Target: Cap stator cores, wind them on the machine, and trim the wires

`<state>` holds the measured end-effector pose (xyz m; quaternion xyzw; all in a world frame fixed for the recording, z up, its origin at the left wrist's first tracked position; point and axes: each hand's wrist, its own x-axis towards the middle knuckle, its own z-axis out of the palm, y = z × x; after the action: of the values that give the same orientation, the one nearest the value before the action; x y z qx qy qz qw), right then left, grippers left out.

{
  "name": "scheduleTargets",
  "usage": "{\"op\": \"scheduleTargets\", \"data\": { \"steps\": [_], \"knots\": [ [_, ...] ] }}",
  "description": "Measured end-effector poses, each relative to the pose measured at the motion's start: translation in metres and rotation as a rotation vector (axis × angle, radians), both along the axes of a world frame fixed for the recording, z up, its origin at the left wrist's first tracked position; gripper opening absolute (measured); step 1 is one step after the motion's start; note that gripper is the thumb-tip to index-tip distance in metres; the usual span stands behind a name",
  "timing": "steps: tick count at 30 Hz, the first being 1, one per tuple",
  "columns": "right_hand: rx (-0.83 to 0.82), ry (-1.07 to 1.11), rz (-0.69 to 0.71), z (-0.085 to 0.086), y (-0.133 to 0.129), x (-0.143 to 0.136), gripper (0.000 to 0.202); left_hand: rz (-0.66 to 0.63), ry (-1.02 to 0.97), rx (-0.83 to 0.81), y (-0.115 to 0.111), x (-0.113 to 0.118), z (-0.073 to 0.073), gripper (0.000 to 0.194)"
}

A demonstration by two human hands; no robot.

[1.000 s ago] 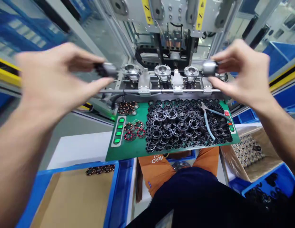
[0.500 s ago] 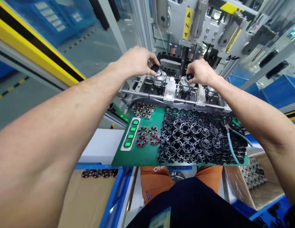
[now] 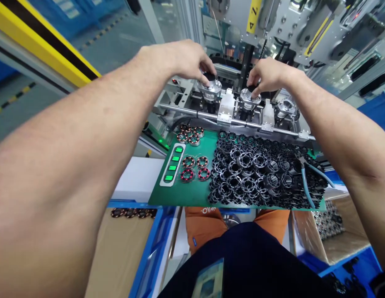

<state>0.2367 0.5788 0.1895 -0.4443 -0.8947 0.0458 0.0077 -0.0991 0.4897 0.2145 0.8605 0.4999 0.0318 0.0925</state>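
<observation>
My left hand (image 3: 192, 62) is closed on a black stator core (image 3: 210, 77), fingers and thumb around its edge, at the top of the left round metal fixture (image 3: 211, 90). A smaller-looking black stator core (image 3: 252, 87), partly hidden by fingers, is pinched in my right hand (image 3: 268, 75) on the middle fixture (image 3: 249, 101). To the right stands a third metal fixture (image 3: 286, 107). Several bare stator cores (image 3: 246, 159) are stacked on the green mat (image 3: 167, 198) below my hands. Copper-wound stators (image 3: 188, 161) lie to their left.
Cutting pliers (image 3: 306, 182) with blue handles rest on the stacked cores. A panel with green-lit buttons (image 3: 172, 167) is at the mat's left. Machine heads (image 3: 282, 25) hang above. A cardboard box (image 3: 347, 244) with parts stands lower right, a blue-rimmed tray (image 3: 149, 248) lower left.
The left core, tilted above its fixture before, now sits lower and more level on it. My right hand stays at the middle fixture with its core. The whole view has shifted slightly.
</observation>
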Motion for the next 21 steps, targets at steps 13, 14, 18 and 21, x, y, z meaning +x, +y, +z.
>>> {"op": "scheduleTargets", "data": {
  "steps": [13,14,18,21],
  "knots": [
    [0.014,0.065,-0.323,-0.076,-0.130,-0.025,0.116,0.092,-0.424,0.067,-0.050,0.001,-0.102,0.103],
    [-0.021,0.044,-0.330,-0.061,-0.135,-0.027,0.115,0.095,-0.424,0.070,-0.056,0.003,-0.094,0.107],
    [-0.069,0.135,-0.130,0.005,-0.194,-0.019,0.086,0.078,-0.494,0.191,-0.120,0.016,-0.064,0.101],
    [-0.066,0.228,-0.051,0.026,-0.271,-0.012,0.054,-0.093,-0.598,0.187,-0.188,0.029,-0.061,0.074]
  ]
}}
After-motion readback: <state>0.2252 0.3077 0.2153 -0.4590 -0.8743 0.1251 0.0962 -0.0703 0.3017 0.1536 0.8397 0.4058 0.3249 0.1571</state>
